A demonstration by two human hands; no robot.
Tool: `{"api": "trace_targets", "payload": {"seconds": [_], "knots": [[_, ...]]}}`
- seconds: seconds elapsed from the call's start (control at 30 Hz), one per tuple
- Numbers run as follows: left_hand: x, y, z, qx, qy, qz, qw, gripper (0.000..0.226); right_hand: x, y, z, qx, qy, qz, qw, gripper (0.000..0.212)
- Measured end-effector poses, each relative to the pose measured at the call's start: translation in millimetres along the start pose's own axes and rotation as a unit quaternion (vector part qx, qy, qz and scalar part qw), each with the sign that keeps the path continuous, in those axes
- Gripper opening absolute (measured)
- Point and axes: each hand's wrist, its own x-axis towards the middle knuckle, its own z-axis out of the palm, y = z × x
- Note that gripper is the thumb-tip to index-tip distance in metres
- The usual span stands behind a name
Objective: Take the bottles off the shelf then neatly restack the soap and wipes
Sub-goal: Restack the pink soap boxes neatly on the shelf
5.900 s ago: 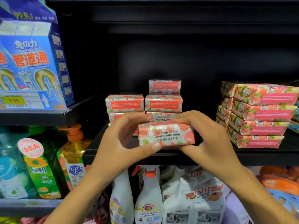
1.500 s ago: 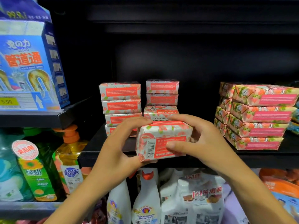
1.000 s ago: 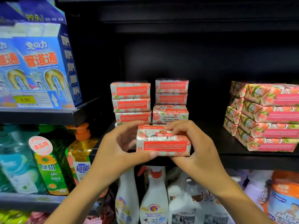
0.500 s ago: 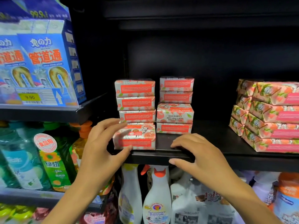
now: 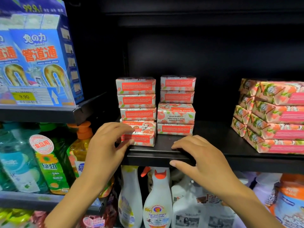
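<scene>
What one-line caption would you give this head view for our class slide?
Left hand holds a soap bar on the shelf; right hand rests on its edge.

Shelf (image 5: 213,145) back near black; foreground evenly lit; edges bowed; corners soft, perhaps motion blur.
</scene>
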Motion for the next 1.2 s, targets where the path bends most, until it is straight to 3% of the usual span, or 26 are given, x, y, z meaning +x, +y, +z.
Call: {"api": "trace_targets", "payload": {"seconds": [0.13, 0.23, 0.33, 0.4, 0.47, 0.63, 0.83, 0.93, 1.1, 1.2], "knots": [[6.0, -0.4, 4.1, 0.014, -0.016, -0.011, 1.000, 0.031, 0.5, 0.3, -1.4, 0.005, -0.009, -0.002, 1.000, 0.048], [8.3, 1.4, 6.5, 0.025, -0.018, -0.019, 0.999, 0.031, 6.0, 0.1, -6.6, 0.056, -0.009, 0.009, 0.998, 0.039], [7.9, 0.7, 8.5, 0.049, -0.013, -0.012, 0.999, 0.033, 17.5, 0.8, -16.2, 0.094, 0.084, 0.014, 0.992, 0.035], [4.3, 0.1, 9.8, 0.057, 0.005, 0.005, 0.998, 0.036, 29.7, 4.2, -22.3, 0.069, 0.135, 0.007, 0.988, 0.038], [-0.2, 4.1, 9.8, 0.040, 0.030, 0.024, 0.998, 0.035, 44.0, 9.4, -27.3, 0.032, 0.137, 0.014, 0.990, 0.045], [-10.1, 21.2, 15.6, -0.040, -0.011, 0.052, 0.998, 0.026, 64.7, 17.3, -17.2, -0.070, 0.028, 0.027, 0.997, 0.064], [-9.2, 23.4, 20.2, -0.026, -0.044, 0.024, 0.998, 0.030, 62.8, 21.0, -9.8, -0.125, 0.095, -0.017, 0.987, 0.055], [-4.7, 31.5, 17.7, -0.080, -0.041, -0.034, 0.995, 0.033, 55.6, 23.3, -12.7, -0.109, 0.138, -0.057, 0.983, 0.049], [9.1, 55.0, 14.9, -0.243, -0.018, -0.159, 0.957, 0.033, 37.8, 19.7, -19.7, -0.011, 0.215, -0.098, 0.972, 0.040], [22.3, 68.7, 10.3, -0.405, -0.041, -0.264, 0.874, 0.045, 32.0, 16.0, -20.2, 0.009, 0.265, -0.158, 0.951, 0.032]]}}
